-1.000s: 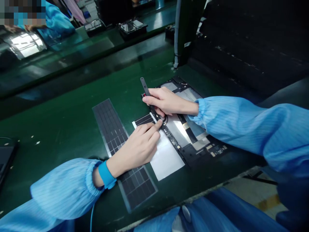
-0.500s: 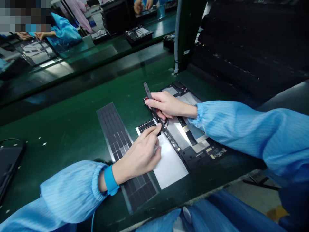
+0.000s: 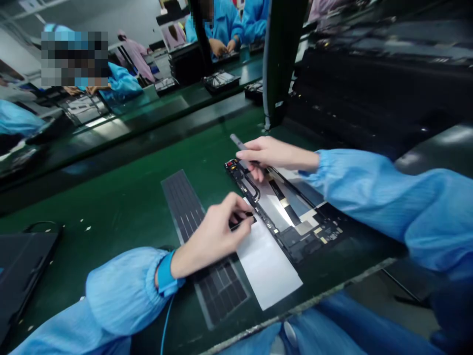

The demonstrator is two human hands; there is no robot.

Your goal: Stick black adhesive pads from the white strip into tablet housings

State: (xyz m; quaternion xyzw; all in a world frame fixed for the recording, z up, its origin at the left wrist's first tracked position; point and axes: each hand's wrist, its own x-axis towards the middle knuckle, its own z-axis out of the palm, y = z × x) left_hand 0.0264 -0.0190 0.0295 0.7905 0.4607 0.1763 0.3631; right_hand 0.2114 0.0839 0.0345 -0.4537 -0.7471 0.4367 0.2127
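An opened tablet chassis (image 3: 314, 231) with bare circuit parts lies on the green mat. My right hand (image 3: 269, 154) hovers over its far end, fingers closed round a slim dark stick tool (image 3: 239, 143). My left hand (image 3: 216, 235) is curled, thumb and fingers pinching a small black strip (image 3: 242, 220) at the top of a white backing sheet (image 3: 268, 264) beside the chassis. Under my left wrist lies a long dark sheet of small black stickers (image 3: 192, 222).
A dark tray (image 3: 18, 271) sits at the left edge. A black post (image 3: 281, 59) and dark stacked trays (image 3: 369, 84) stand behind the chassis. Beyond a dark conveyor strip (image 3: 129, 143), other people in blue and pink coats work at tablets. The table's front edge (image 3: 318, 298) is close to me.
My right hand lifted the tool off the chassis's round part. My left fingers went from pressing flat by the chassis to pinching the black strip. The view tilted up.
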